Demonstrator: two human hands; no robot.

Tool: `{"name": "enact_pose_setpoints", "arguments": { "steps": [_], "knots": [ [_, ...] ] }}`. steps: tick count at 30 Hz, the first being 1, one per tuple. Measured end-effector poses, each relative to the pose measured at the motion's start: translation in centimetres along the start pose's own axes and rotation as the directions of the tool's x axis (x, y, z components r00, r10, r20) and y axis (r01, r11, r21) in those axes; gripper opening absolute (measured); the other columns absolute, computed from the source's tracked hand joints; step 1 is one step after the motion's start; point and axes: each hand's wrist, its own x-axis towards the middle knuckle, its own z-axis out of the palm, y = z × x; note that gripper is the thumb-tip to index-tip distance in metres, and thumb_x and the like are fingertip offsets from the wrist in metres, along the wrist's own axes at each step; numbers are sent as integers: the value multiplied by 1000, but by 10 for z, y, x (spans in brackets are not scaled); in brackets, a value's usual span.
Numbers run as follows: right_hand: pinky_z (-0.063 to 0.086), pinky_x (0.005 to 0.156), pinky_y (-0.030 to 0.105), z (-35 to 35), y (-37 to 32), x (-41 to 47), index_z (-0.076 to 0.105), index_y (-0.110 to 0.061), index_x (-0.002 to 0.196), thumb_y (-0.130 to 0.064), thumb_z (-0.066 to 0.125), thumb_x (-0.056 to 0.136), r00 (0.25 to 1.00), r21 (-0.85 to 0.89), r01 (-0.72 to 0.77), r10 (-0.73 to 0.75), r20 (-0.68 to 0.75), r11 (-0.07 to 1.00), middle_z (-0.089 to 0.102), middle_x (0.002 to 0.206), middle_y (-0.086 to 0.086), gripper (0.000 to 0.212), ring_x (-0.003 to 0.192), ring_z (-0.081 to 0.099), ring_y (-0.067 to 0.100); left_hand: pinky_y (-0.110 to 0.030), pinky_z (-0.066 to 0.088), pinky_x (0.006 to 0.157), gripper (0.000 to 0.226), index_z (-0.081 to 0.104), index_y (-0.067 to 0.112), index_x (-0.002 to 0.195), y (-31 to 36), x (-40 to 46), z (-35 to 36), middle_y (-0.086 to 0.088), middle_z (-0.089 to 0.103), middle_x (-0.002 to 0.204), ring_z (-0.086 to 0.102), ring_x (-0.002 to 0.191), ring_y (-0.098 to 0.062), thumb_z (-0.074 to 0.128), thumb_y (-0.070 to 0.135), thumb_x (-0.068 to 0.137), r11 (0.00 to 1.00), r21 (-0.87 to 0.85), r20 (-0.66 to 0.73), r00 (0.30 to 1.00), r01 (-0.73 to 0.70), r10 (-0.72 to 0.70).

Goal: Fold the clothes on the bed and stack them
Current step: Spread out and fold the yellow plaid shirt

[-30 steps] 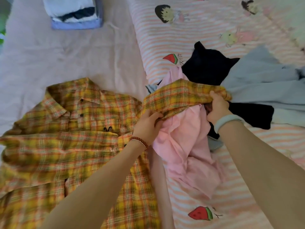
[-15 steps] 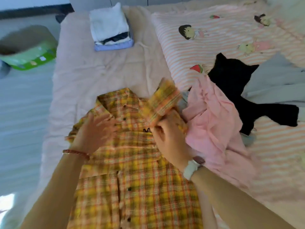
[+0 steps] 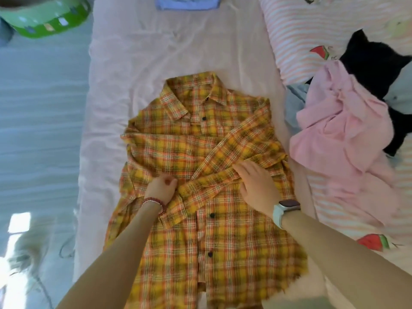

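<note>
The plaid shirt (image 3: 207,175) lies face up mid-bed, both sleeves crossed over its chest. The left hand (image 3: 161,186) pinches cloth; the right hand (image 3: 256,184) presses flat, holding nothing. A folded stack (image 3: 188,4) waits at twelve o'clock; the pink garment (image 3: 347,134) and black garment (image 3: 374,63) at two o'clock remain unfolded.

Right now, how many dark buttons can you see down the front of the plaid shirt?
3: one button below the collar, one below the crossed sleeves, one nearer the hem. Sleeves may hide more.
</note>
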Motion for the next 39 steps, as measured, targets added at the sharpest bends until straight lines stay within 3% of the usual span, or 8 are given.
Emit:
{"name": "enact_pose_setpoints", "arguments": {
  "steps": [5,9,13,18,22,30,35,39],
  "knots": [
    [3,114,52,10,-9,37,12,-20,148,-23,47,95,972,-187,37,8,233,982,30,149,3,64,142,14,22,-35,48,86,66,36,20,136,5,-3,28,-7,44,131,52,110,-25,68,40,81,966,223,143,984,-133,102],
    [32,102,45,19,-14,23,48,-18,128,-19,57,88,985,-326,130,-83,153,936,54,122,5,41,116,48,25,-43,47,94,78,29,20,139,-5,-7,37,-11,44,132,47,117,-30,72,40,77,957,245,305,949,-155,76],
    [53,66,39,28,2,-14,72,-15,87,-12,88,49,984,-275,160,-177,-37,948,64,80,5,42,76,62,26,-30,40,66,26,44,18,74,-6,-12,31,-4,46,72,49,72,-24,53,33,93,978,23,318,929,-206,188],
    [46,94,49,30,15,-36,67,-15,110,-16,63,76,979,-161,153,-171,-111,975,64,110,10,33,107,59,31,-27,41,59,17,46,20,81,-1,-22,-15,2,46,70,45,59,-9,43,22,97,870,-419,70,947,-258,314],
    [37,100,54,22,15,-24,60,-14,120,-24,33,86,995,-88,-4,-5,-98,996,57,125,15,45,120,50,37,-33,41,65,23,48,7,103,-24,-9,-43,-2,52,73,55,72,-24,44,29,97,968,-117,-172,965,-221,200],
    [21,112,49,21,40,4,19,-33,147,-40,24,98,877,-207,-261,321,357,943,12,157,-1,50,143,10,27,-33,47,68,52,36,17,132,-36,7,-24,-11,66,103,63,91,-30,46,49,92,896,443,-64,997,-15,48],
    [39,85,41,6,47,30,61,-20,120,-34,24,91,977,-105,-210,205,-59,972,60,118,7,49,108,53,27,-49,39,83,29,55,5,106,-22,15,-24,-19,57,109,53,101,-39,60,22,83,908,419,-456,868,15,196],
    [35,100,54,-14,53,85,42,-17,139,-28,39,92,987,-164,-97,73,-144,982,38,144,18,48,130,38,38,-57,29,98,38,57,13,118,12,53,-34,-14,52,128,44,120,-38,59,31,85,816,557,-429,789,-153,441]
  ]
}}
